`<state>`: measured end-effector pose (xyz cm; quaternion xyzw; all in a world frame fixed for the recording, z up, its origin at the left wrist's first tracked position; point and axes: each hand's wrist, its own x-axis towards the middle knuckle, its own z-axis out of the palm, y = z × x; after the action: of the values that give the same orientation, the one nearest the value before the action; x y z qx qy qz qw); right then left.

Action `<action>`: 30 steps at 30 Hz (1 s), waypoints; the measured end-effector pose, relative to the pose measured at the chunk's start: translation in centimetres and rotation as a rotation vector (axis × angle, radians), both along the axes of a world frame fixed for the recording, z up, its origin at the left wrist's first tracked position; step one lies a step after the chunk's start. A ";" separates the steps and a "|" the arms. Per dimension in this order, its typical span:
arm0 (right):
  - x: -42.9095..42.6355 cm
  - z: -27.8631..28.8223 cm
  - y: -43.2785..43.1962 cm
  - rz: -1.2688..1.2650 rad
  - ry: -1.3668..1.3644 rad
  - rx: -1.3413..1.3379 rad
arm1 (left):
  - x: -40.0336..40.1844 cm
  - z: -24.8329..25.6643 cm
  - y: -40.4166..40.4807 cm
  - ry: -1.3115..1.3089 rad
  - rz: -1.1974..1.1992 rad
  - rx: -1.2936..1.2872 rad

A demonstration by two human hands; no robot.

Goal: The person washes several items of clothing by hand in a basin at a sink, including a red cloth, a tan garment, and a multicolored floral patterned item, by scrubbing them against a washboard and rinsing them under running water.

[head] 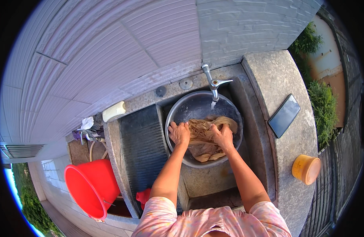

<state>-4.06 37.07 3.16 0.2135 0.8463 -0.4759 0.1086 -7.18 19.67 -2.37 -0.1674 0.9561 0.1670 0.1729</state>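
A round metal basin [174, 111] stands in the stone sink under a chrome tap [214, 84], and water runs from the spout into it. Wet tan cloth [199, 131] lies bunched in the basin. My right hand [224, 137] grips the cloth at its right part, the fingers sunk into the folds. At the cloth's left end, my left hand [179, 134] rests with bent fingers close to the basin's left wall. Whether those fingers hold any cloth is hidden beneath the hand.
Left of the basin is a ridged washboard slab [142, 142] with red cloth [143, 196] low on it. A pale soap bar [114, 111] lies on the back ledge. Further left is a red bucket [106, 180]. The right ledge bears a smartphone [284, 115] and a lidded yellow tub [302, 168].
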 end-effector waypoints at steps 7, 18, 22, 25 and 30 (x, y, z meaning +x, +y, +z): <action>0.6 -8.3 -1.2 0.307 -0.202 0.224 | 4.9 -4.8 3.2 -0.059 -0.234 -0.005; 0.7 -6.8 0.9 -0.575 -0.017 -1.139 | 2.3 2.0 4.6 -0.155 0.219 1.270; 0.4 -4.3 1.3 -0.419 -0.300 -1.668 | 6.0 8.3 8.8 -0.298 0.016 1.499; 1.7 -6.1 1.9 -0.404 -0.250 -1.731 | 7.1 7.1 12.2 0.553 -0.596 0.932; 1.9 -6.7 -1.9 -0.336 0.224 -2.138 | 2.4 3.6 11.0 0.635 -0.313 0.394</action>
<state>-2.19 35.18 -3.58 0.0770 -0.0403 -0.9918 0.0940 -4.82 30.66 1.26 0.0763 0.9257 0.3621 -0.0788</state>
